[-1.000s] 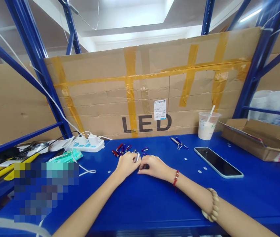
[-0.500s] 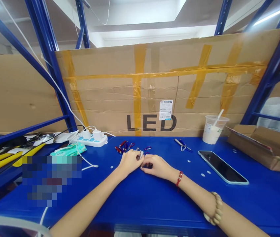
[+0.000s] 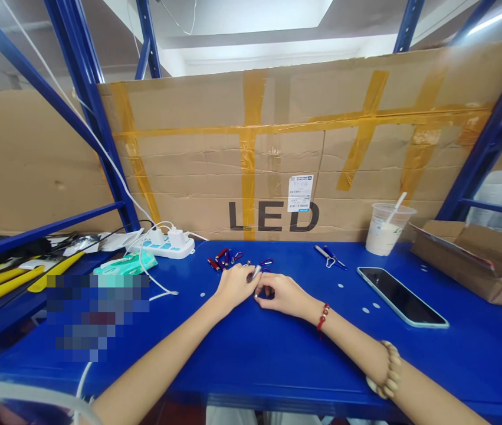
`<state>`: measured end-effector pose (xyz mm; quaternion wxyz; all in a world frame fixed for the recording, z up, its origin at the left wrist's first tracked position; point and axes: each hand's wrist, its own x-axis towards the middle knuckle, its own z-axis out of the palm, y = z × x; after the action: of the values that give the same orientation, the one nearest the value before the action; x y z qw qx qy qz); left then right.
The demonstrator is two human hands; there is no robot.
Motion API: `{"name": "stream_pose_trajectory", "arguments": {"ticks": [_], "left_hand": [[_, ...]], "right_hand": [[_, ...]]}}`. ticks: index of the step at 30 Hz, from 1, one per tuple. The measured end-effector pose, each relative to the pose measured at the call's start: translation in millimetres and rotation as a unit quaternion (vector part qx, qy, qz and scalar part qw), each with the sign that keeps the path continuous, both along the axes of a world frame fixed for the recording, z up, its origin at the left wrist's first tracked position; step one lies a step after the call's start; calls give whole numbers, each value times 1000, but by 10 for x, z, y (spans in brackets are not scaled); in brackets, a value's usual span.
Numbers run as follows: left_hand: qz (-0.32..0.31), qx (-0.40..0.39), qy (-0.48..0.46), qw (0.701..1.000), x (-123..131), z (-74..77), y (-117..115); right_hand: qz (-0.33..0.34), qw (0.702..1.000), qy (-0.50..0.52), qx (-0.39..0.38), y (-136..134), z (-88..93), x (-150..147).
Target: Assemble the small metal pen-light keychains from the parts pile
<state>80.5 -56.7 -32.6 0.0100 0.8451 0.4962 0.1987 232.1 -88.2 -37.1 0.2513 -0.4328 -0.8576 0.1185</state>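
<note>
Both hands rest together on the blue table near its middle. My left hand is closed round a small silver keychain torch, whose tip sticks out past the fingers. My right hand is closed right beside it, fingertips pinching at something small and dark that I cannot make out. Just behind the hands lies a small heap of red, blue and purple keychain torches. A red bead string and a wooden bead bracelet sit on my right forearm.
A phone lies face up to the right, with a plastic cup and straw behind it and an open cardboard box at far right. Two more torches lie mid-right. A power strip with cables sits at left. A taped cardboard wall closes the back.
The hands stay together in the same spot; only the camera has shifted slightly, and the silver torch's tip shows a little more above my left fingers.
</note>
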Motion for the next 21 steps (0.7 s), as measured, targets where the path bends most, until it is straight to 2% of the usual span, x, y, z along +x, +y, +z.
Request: {"name": "stream_pose_trajectory", "arguments": {"ticks": [6, 10, 15, 21], "left_hand": [[3, 24, -44, 999, -55, 44, 46], [27, 73, -99, 992, -159, 98, 123], [-48, 107, -66, 991, -166, 67, 137], [-115, 158, -57, 979, -129, 33, 114]], "right_hand": [[-53, 998, -12, 45, 38, 12, 35], [-110, 984, 67, 125, 80, 3, 83], [-144, 948, 165, 229, 67, -10, 80], [-142, 928, 176, 296, 52, -4, 74]]}}
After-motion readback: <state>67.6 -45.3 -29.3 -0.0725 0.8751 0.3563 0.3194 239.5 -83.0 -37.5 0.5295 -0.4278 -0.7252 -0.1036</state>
